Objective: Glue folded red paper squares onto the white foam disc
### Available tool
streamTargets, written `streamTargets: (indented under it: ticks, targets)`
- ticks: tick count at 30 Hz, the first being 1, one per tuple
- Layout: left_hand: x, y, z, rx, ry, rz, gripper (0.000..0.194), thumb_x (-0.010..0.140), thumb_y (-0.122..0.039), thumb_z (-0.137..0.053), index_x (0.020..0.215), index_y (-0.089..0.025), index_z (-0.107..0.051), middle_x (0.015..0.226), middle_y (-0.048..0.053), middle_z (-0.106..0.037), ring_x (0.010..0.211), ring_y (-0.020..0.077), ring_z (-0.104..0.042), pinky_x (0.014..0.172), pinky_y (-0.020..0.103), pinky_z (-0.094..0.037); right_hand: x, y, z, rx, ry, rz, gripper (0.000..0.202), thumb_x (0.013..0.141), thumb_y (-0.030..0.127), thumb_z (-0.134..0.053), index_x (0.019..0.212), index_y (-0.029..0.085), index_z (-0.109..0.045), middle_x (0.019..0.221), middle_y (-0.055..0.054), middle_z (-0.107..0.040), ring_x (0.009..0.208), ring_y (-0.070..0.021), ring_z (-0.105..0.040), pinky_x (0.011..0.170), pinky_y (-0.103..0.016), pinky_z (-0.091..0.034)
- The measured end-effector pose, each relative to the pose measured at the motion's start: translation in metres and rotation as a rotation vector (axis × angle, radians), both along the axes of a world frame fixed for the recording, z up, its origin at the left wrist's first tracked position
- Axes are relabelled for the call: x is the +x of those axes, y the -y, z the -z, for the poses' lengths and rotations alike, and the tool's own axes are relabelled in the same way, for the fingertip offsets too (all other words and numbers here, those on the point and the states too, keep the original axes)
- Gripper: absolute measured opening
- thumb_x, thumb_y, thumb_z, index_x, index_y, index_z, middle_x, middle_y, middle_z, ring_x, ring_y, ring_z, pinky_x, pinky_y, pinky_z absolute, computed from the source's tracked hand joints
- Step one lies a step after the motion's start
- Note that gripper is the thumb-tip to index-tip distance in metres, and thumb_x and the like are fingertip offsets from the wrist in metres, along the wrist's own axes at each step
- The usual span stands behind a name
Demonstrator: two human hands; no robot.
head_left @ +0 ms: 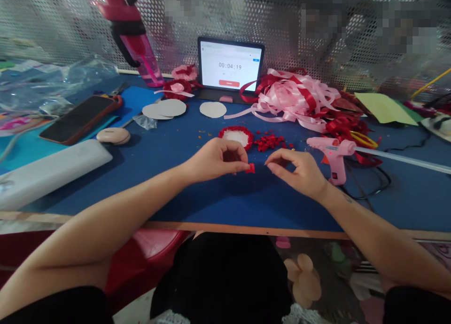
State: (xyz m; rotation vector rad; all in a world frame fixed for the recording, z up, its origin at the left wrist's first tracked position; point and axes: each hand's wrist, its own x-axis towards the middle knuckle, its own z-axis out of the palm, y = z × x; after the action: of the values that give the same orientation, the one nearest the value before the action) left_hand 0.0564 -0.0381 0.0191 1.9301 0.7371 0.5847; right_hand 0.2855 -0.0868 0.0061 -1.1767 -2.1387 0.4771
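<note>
1. Red ribbon piece (250, 168) stood just above the blue tabletop (218, 206), near the middle of the view, at the left hand's fingertips; all clock directions below ran from it.
2. Left hand (220, 160), at nine o'clock, had its thumb and index finger clamped on the piece.
3. Right hand (299, 169), at three o'clock, was apart from the piece. Its thumb and index tips were close together; I could not tell whether they touched or pinched anything tiny.
4. At eleven o'clock lay a white disc with a red ruffled rim (235, 136), partly hidden by the left hand; at one o'clock, a pile of red scraps (270, 142).
5. Beyond the right hand, at three o'clock, was a pink glue gun (335, 151) with a clear stick (405, 159) in its back.
6. Farther off at one o'clock sat a heap of pink and red ribbon (299, 98); at twelve, a tablet (230, 63) showed 00:04:19.
7. At ten o'clock, pale discs (172, 107) overlapped.
</note>
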Motion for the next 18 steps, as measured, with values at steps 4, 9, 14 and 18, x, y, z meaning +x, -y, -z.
streamTargets:
  ticks: [4, 9, 14, 18]
  targets:
    - [0.013, 0.015, 0.014, -0.066, 0.069, -0.021, 0.016, 0.076, -0.027, -0.063, 0.077, -0.012, -0.058, 0.064, -0.001, -0.061, 0.058, 0.0070, -0.058, 0.056, 0.016, -0.045, -0.008, 0.006, 0.002, -0.129, 0.005, -0.099, 0.020, 0.083, 0.036, -0.055, 0.089, 0.019, -0.062, 0.077, 0.000, -0.065, 0.065, -0.0098, -0.057, 0.062, -0.021, -0.044]
    - [0.016, 0.020, 0.019, -0.073, 0.078, -0.026, 0.016, 0.078, -0.027, -0.061, 0.078, -0.012, -0.057, 0.065, -0.001, -0.061, 0.060, 0.0074, -0.058, 0.056, 0.016, -0.046, -0.010, 0.007, 0.003, -0.150, 0.014, -0.105, 0.013, 0.084, 0.029, -0.054, 0.081, 0.018, -0.059, 0.070, 0.002, -0.061, 0.062, -0.0086, -0.055, 0.061, -0.020, -0.042]
    - [0.014, 0.020, 0.019, 0.093, -0.004, -0.031, 0.017, 0.081, -0.029, -0.057, 0.080, -0.013, -0.059, 0.065, -0.002, -0.060, 0.058, 0.0064, -0.057, 0.053, 0.015, -0.043, 0.002, -0.001, -0.002, -0.089, 0.121, -0.115, 0.012, 0.089, 0.028, -0.044, 0.086, 0.018, -0.050, 0.074, 0.001, -0.055, 0.064, -0.0097, -0.050, 0.063, -0.023, -0.040]
    - [0.010, 0.016, 0.020, 0.460, -0.120, -0.081, 0.014, 0.082, -0.027, -0.055, 0.078, -0.015, -0.062, 0.068, -0.001, -0.062, 0.060, 0.0072, -0.055, 0.054, 0.016, -0.042, 0.013, -0.009, -0.006, 0.008, 0.428, -0.167, 0.012, 0.091, 0.022, -0.035, 0.086, 0.018, -0.045, 0.089, -0.004, -0.050, 0.079, -0.0146, -0.048, 0.073, -0.028, -0.039]
